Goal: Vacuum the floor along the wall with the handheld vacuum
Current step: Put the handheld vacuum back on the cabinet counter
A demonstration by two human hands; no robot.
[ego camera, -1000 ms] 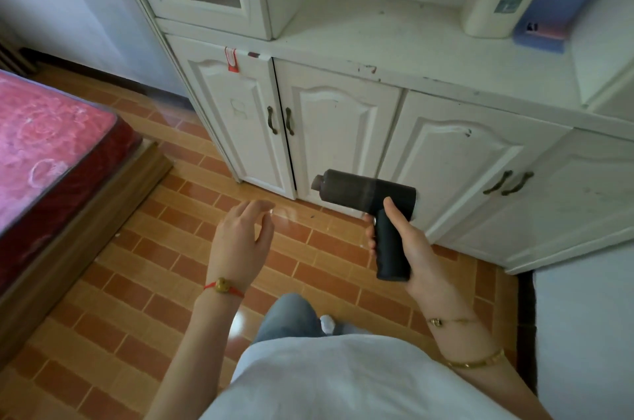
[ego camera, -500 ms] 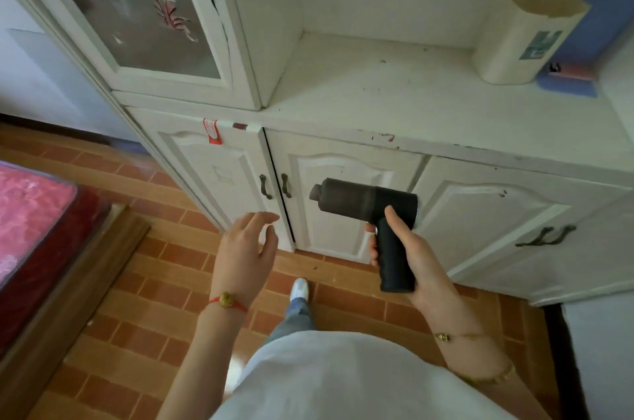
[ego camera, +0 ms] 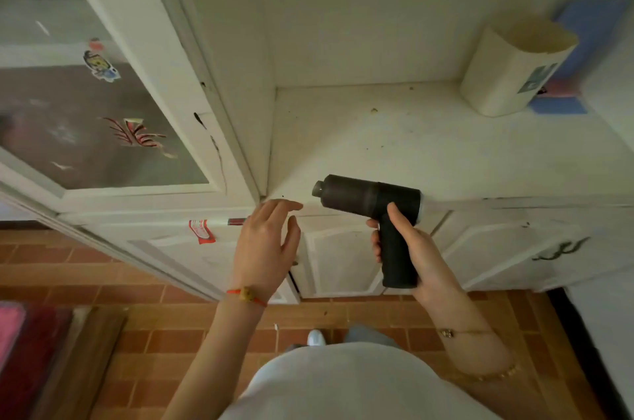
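My right hand [ego camera: 411,248] grips the handle of a black pistol-shaped handheld vacuum [ego camera: 367,198]. Its nozzle points left, level with the front edge of the white cabinet's counter [ego camera: 429,145]. My left hand [ego camera: 264,244] hovers just left of the nozzle with fingers relaxed and spread, holding nothing and not touching the vacuum. The brick-patterned tile floor [ego camera: 154,337] runs along the cabinet base below my hands.
The white cabinet has lower doors [ego camera: 343,261] and a glass-fronted upper door [ego camera: 85,124] at left. A cream container [ego camera: 514,69] and a blue item [ego camera: 583,42] stand on the counter at back right. A red mattress on a wooden frame [ego camera: 41,358] lies at lower left.
The view has tilted upward and drawn closer to the cabinet; the counter now fills the frame. Both hands have risen to counter height, still in the same poses.
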